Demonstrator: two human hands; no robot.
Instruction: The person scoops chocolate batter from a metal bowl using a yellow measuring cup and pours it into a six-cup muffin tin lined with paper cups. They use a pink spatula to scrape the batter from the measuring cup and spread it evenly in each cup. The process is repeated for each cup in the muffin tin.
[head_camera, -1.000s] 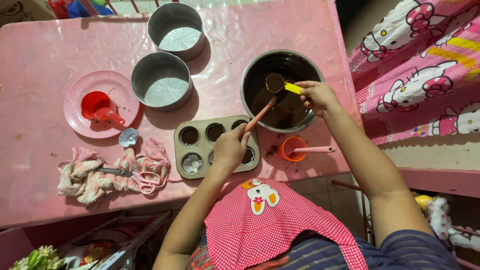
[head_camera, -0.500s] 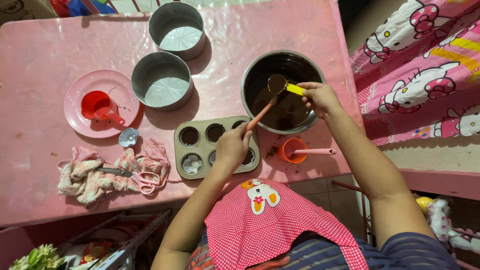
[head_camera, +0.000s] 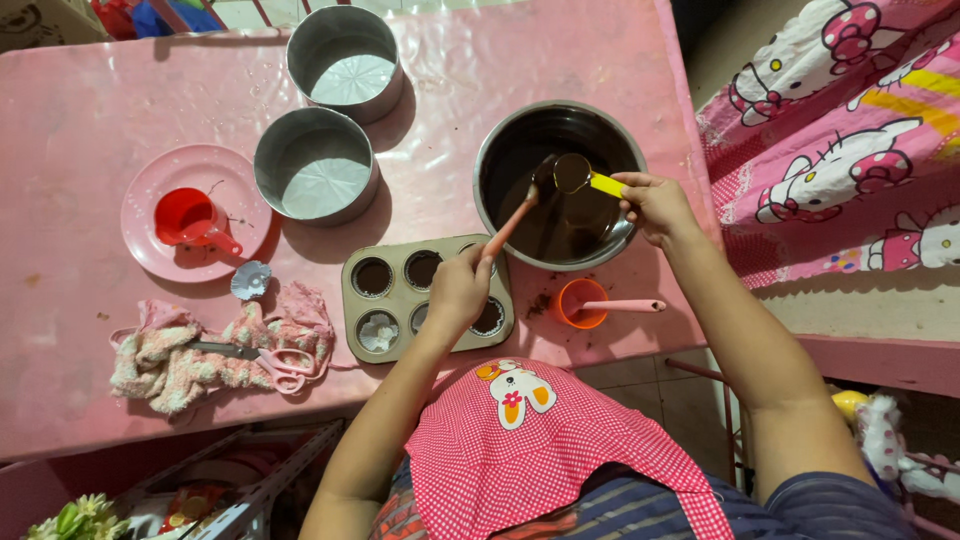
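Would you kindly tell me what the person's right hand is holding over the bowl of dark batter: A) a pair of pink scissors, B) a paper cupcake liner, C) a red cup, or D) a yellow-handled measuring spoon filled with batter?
D: the right hand grips a yellow-handled measuring spoon whose scoop holds dark batter above the bowl, while the left hand holds an orange-handled spatula.

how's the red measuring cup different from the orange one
The red measuring cup sits on a pink plate at the table's left; the orange measuring cup stands on the bare table beside the mixing bowl. Red has a short red handle, orange a long pink one. Both look empty.
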